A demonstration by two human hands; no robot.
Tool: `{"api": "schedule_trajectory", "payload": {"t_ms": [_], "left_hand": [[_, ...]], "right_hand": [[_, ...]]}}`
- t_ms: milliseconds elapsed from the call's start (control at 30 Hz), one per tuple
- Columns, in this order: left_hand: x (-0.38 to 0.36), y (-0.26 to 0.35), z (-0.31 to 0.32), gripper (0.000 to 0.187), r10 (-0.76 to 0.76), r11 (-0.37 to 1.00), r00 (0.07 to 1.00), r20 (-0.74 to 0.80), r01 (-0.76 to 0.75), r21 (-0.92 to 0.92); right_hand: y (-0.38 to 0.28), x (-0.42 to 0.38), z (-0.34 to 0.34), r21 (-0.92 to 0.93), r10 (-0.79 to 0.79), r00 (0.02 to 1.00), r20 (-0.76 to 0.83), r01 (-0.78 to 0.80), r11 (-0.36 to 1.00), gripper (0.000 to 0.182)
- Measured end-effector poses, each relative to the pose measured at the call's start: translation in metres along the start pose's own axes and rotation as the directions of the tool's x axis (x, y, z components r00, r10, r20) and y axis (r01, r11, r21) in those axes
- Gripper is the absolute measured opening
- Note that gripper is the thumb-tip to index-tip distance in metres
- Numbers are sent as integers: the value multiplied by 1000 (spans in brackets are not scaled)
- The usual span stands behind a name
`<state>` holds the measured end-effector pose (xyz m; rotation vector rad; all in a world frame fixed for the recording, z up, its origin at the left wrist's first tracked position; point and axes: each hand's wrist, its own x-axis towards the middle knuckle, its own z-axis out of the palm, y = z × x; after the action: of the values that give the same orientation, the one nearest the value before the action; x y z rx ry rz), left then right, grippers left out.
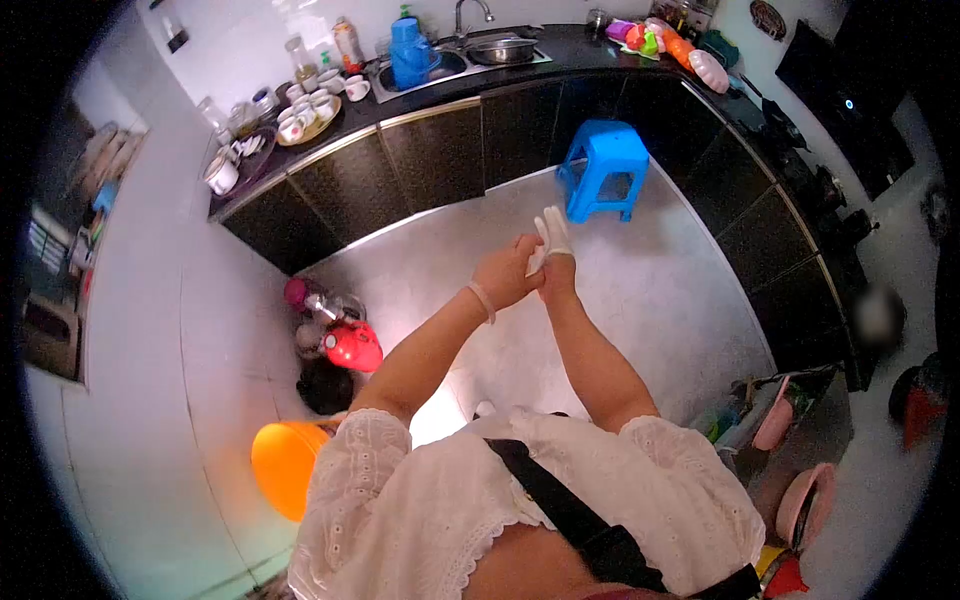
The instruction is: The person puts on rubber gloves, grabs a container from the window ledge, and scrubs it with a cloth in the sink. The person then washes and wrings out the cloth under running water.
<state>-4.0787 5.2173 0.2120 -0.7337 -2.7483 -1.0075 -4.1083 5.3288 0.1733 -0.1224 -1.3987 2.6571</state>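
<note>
A thin white glove [553,229] covers part of my right hand [557,262], leaving its wrist bare. The fingers of that hand point away from me, stretched out and slightly apart. My left hand [508,270], bare and with a pale bracelet at the wrist, is closed on the glove at the thumb side of my right hand. Its fingertips are partly hidden there. Both hands are held in front of me above the light floor.
A blue plastic stool [612,150] stands ahead near the cabinets. The counter carries cups on a tray [320,128], a blue jug [408,55] and a sink [450,66]. On the floor at left are a red container [353,346] and an orange bucket [285,468].
</note>
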Motion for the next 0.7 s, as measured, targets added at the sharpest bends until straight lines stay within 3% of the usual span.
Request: {"api": "schedule_trajectory", "payload": {"t_ms": [100,200,233,300,400,467,533,600,633,667,700], "left_hand": [[59,-14,12,26,-136,971,990,22,129,201],[115,-20,26,21,-201,933,973,109,157,323],[134,-18,31,20,-212,929,965,154,150,339],[163,-17,40,18,-152,935,974,166,88,343],[220,-6,31,19,-70,907,963,262,-48,419],[266,-7,30,21,-8,890,964,265,-114,442],[296,-24,46,22,52,895,976,211,-139,424],[329,-32,48,22,21,886,991,133,-80,457],[348,-36,46,22,12,877,995,94,-56,477],[363,-42,46,22,-16,880,996,86,-26,473],[378,-49,49,21,-45,885,996,77,5,466]], "right_hand": [[0,50,1,-139,-4,1000,-11,2,990,58],[4,109,-17,-5,-107,994,25,107,994,67],[13,139,-36,196,-4,999,-44,12,981,66],[34,195,-78,590,239,965,-109,-131,796,63],[-2,252,-81,631,403,914,48,-340,697,64],[-59,283,-40,274,376,910,-173,-322,906,63],[-67,314,-46,-64,216,970,-109,-224,973,63],[-24,384,-81,-105,58,998,9,-57,993,60],[-14,420,-94,341,169,984,63,-180,923,51],[-19,444,-93,709,277,954,116,-275,650,43],[-19,458,-100,662,245,968,48,-215,718,38]]}}
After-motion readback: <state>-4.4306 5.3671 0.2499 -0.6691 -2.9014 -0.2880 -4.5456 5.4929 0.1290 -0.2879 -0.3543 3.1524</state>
